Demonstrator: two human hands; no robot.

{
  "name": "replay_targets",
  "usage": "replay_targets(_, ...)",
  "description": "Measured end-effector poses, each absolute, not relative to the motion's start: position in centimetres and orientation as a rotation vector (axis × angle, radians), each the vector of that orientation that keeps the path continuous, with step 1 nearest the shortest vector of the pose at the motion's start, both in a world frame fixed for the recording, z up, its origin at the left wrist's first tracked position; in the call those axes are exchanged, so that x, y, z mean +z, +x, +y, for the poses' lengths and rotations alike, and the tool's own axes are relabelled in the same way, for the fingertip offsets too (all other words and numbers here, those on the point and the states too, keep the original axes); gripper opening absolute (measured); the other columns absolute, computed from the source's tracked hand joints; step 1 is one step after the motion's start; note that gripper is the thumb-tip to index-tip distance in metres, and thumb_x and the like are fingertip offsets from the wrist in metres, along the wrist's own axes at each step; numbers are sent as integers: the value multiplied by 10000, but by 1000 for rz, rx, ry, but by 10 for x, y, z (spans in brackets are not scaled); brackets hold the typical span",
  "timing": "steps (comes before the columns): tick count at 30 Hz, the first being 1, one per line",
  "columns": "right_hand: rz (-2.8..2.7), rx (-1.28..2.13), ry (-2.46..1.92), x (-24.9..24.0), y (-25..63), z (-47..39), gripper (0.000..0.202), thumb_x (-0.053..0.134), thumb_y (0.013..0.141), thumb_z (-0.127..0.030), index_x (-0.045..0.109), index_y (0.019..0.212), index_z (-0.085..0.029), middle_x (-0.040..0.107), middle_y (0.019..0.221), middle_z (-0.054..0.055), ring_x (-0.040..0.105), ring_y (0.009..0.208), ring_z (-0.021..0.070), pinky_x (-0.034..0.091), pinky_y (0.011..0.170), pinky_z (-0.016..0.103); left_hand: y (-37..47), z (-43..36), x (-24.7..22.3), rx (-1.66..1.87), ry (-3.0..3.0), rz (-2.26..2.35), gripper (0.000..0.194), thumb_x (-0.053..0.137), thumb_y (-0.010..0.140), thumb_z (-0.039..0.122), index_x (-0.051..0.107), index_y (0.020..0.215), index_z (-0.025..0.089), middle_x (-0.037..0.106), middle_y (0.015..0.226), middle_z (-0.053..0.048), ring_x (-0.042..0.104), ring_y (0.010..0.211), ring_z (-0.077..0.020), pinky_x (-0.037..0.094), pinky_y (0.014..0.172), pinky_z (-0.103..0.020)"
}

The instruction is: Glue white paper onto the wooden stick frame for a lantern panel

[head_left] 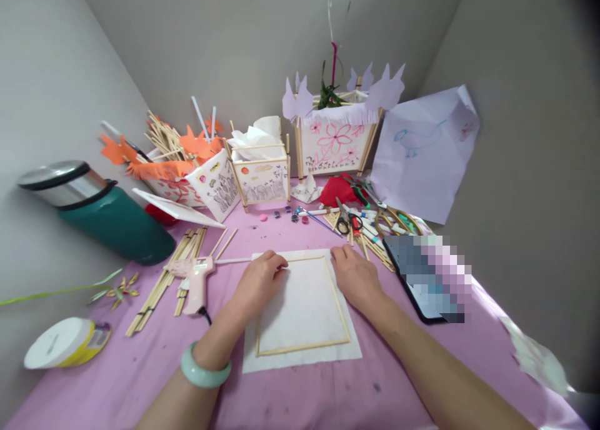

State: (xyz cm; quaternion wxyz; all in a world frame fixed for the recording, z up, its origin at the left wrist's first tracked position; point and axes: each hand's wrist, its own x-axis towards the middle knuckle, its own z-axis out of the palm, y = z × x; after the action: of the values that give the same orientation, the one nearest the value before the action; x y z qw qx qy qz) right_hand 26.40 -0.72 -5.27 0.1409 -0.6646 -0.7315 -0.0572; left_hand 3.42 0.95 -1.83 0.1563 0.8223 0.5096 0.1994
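Note:
A sheet of white paper (307, 362) lies flat on the table in front of me, with a square frame of thin wooden sticks (304, 347) on top. My left hand (262, 283) covers the top left corner of both, its fingers curled together; what is under the fingertips is hidden. At the paper's top right edge rests my right hand (355, 275), fingers lying low and slightly bent, just outside the frame's right stick. Left of my left hand, a pink hot glue gun (199, 283) lies on its side, a glue stick (233, 260) reaching toward the paper.
Bundled sticks (157, 292), a green bottle (117, 220) and a white-lidded tub (65, 342) are on the left. A phone (422, 280) lies right, below scissors (347, 217) and markers. Decorated paper boxes (262, 179) line the wall on the pink cloth (300, 405).

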Motion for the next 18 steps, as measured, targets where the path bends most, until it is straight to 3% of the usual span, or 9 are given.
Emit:
replay_targets(5, -2056, -164, -1898, -55, 264, -7, 198, 405, 962, -222, 588, 1020, -173, 615, 945, 70, 579, 831, 183, 326, 608, 283, 23, 15, -17, 669, 2298, 1522, 188, 512, 801, 69, 664, 860, 163, 652, 862, -43, 613, 782, -157, 461, 708, -258)
replay_targets(10, -2047, -112, -1825, -61, 265, -4, 174, 458, 936, -231, 622, 901, -184, 619, 865, 38, 579, 764, 162, 309, 579, 275, 17, 21, -20, 692, 2290, 1541, 197, 525, 805, 66, 683, 879, 158, 657, 868, -45, 621, 800, -161, 469, 731, -263)
replay_targets(18, -1985, -53, -1706, -67, 269, 0, 233, 447, 952, -292, 670, 984, -232, 621, 896, 13, 592, 785, 141, 379, 641, 253, 12, 23, -22, 659, 2331, 1535, 218, 517, 838, 112, 712, 914, 171, 651, 903, -50, 622, 814, -170, 466, 760, -281)
